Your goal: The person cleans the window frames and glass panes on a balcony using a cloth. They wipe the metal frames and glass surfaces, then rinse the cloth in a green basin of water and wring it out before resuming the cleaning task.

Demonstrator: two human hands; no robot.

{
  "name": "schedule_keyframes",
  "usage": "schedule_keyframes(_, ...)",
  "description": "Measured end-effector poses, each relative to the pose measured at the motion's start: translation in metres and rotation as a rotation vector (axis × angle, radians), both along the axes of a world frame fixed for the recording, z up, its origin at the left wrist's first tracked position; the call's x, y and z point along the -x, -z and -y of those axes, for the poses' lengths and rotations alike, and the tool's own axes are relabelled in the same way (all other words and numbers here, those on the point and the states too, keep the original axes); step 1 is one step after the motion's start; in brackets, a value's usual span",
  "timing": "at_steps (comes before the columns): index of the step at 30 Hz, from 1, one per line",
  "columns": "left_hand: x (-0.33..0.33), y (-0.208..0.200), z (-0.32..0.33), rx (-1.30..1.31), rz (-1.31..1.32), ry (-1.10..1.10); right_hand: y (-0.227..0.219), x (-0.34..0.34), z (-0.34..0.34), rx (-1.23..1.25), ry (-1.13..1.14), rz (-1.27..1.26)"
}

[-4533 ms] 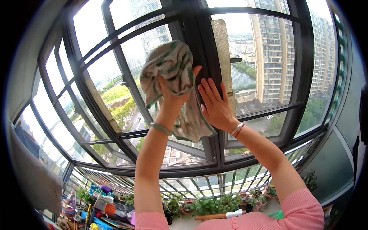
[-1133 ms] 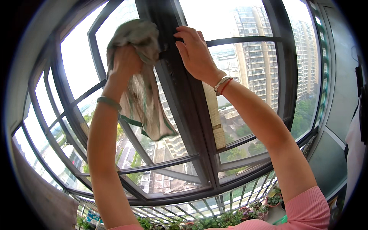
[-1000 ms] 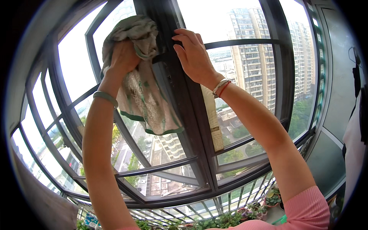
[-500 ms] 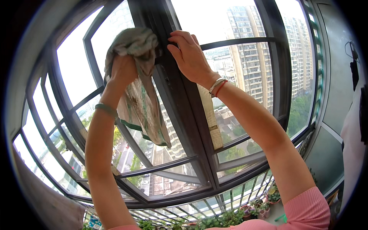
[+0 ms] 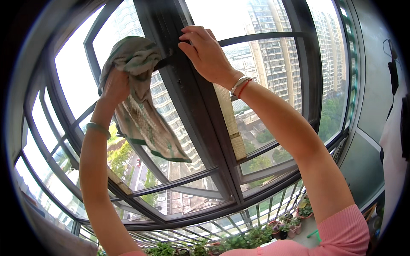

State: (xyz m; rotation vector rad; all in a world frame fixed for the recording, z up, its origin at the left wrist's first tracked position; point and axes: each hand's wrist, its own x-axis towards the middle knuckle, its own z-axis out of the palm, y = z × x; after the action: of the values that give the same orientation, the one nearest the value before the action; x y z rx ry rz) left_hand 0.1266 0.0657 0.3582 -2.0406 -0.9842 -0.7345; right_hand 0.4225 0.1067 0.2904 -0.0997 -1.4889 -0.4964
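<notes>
My left hand (image 5: 115,87) grips a greyish towel (image 5: 143,113) with green edging; its top is bunched over my fingers, partly hiding them. The rest of the towel hangs down in front of the window glass, its lower corner swinging out to the right. My right hand (image 5: 207,53) is raised against the dark window post (image 5: 194,102), fingers bent and a little apart, with nothing in it. Bracelets circle both wrists.
A dark crossbar (image 5: 265,36) divides the window on the right. Below the windows runs a metal railing (image 5: 213,232), with potted plants (image 5: 256,241) along it. At the right edge hangs pale clothing (image 5: 393,149). Tall buildings (image 5: 273,64) stand outside.
My left hand has moved left with the towel, away from the window post, and the towel's hanging end trails right. My right hand stays at the post, slightly higher and further left in view.
</notes>
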Motion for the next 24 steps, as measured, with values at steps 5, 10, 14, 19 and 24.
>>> schedule_keyframes(5,-0.066,0.001,0.009,-0.204,-0.386,-0.562,0.003,0.003,0.002,-0.016,0.040,-0.038)
schedule_keyframes(10,-0.058,0.004,0.014,-0.204,-0.205,-0.153,0.001,-0.005,-0.004,-0.023,-0.004,-0.002)
schedule_keyframes(14,-0.023,0.001,0.015,-0.247,-0.161,0.001,0.000,-0.003,-0.004,-0.034,-0.042,-0.032)
schedule_keyframes(19,-0.089,0.000,0.036,0.091,-0.359,-0.720,0.000,0.000,-0.003,0.014,-0.064,-0.047)
schedule_keyframes(24,-0.088,0.033,0.031,-0.213,-0.136,-0.419,0.001,-0.002,0.004,0.032,0.012,0.006)
